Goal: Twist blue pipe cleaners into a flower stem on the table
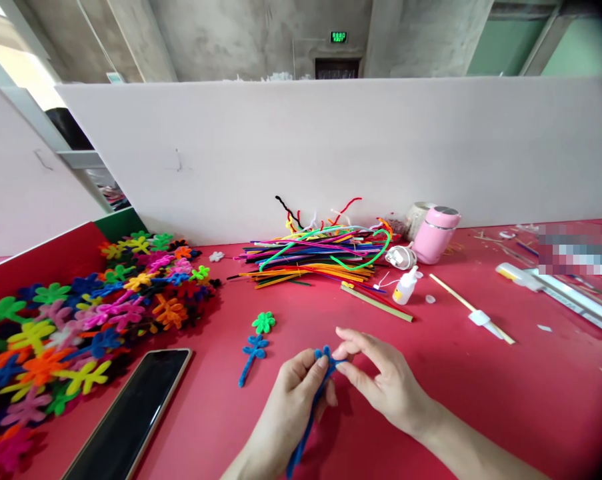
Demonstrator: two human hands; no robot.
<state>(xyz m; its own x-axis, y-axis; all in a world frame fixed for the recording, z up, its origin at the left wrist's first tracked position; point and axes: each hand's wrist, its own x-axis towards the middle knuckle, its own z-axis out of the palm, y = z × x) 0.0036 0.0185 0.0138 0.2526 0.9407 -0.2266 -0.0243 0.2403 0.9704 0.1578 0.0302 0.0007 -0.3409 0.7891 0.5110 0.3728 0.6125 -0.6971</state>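
Between my two hands is a blue pipe cleaner, looped into small petals at its top with long ends hanging down. My left hand is closed around it just under the petals, thumb on top. The thumb and fingertips of my right hand pinch a petal on its right side. Just left of my hands, a finished-looking blue pipe-cleaner piece with a stem lies on the table, touching or nearly touching a green pipe-cleaner flower above it.
Many colourful pipe-cleaner flowers heap up at left, near a phone. Loose pipe cleaners pile at the back. A glue bottle, pink flask, wooden stick and utility knife lie rightward. A white partition stands behind.
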